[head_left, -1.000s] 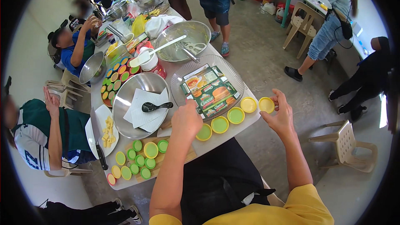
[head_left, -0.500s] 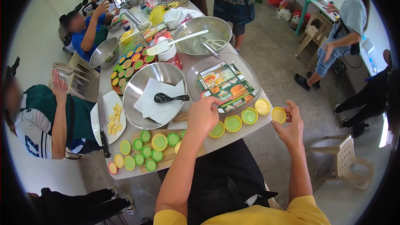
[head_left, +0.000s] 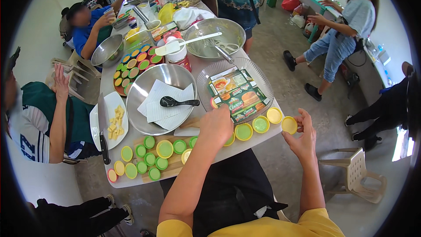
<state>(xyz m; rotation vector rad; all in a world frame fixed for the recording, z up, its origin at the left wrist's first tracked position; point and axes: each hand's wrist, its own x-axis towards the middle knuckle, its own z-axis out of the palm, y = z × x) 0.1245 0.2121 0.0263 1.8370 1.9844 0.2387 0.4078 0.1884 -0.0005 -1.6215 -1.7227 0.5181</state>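
Note:
Off the table's right corner, my right hand (head_left: 304, 138) pinches a small yellow cup (head_left: 289, 125) between thumb and fingers. My left hand (head_left: 217, 125) is closed over the near rim of a clear ribbed glass dish (head_left: 204, 88); its fingertips are hidden, so any small thing in them cannot be seen. Flattened green cheese boxes (head_left: 250, 97) lie across that dish. Along the table edge between my hands runs a row of yellow cups, several with green filling, among them a green-filled cup (head_left: 261, 124) and a paler cup (head_left: 274, 115).
A steel bowl (head_left: 189, 113) holds paper sheets and a black spoon (head_left: 179, 102). Left of it, a knife (head_left: 103, 142) rests on a white plate (head_left: 123, 131) with cheese pieces. Filled cups crowd a wooden board (head_left: 175, 163). A bowl with batter (head_left: 202, 27) stands behind. People work around the table.
My left hand has turned and its fingers have curled in lower at the dish rim. My right hand still holds the yellow cup, shifted slightly left with the whole view. The person at right has stepped.

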